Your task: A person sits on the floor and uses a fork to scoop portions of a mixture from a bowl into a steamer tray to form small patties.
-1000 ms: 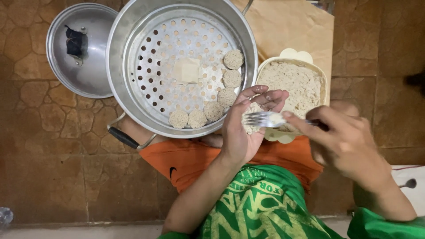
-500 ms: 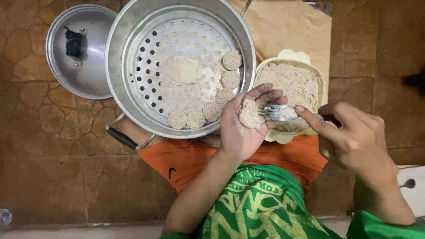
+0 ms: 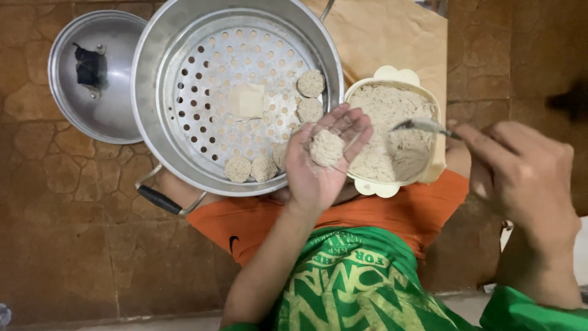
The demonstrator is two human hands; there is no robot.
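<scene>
My left hand (image 3: 320,165) is cupped palm up over the edge between the steamer pot and the bowl, with a pale lump of dough (image 3: 326,147) resting in it. My right hand (image 3: 520,175) grips a metal spoon (image 3: 422,126) whose tip lies over the cream bowl (image 3: 392,185) of grainy mixture. The big metal steamer pot (image 3: 150,92) holds a perforated tray (image 3: 202,116) with several round dough balls (image 3: 311,83) along its right and lower edge and a pale square piece (image 3: 248,101) in the middle.
A metal lid (image 3: 98,76) lies upside down left of the pot. The pot's black handle (image 3: 159,199) sticks out at lower left. Brown paper (image 3: 392,37) lies under the bowl. Brown patterned tile floor (image 3: 67,245) surrounds everything. My orange-clad knees are under the bowl.
The spoon left the lump in my left palm and moved right, back over the bowl. My left hand stayed cupped with the dough in it.
</scene>
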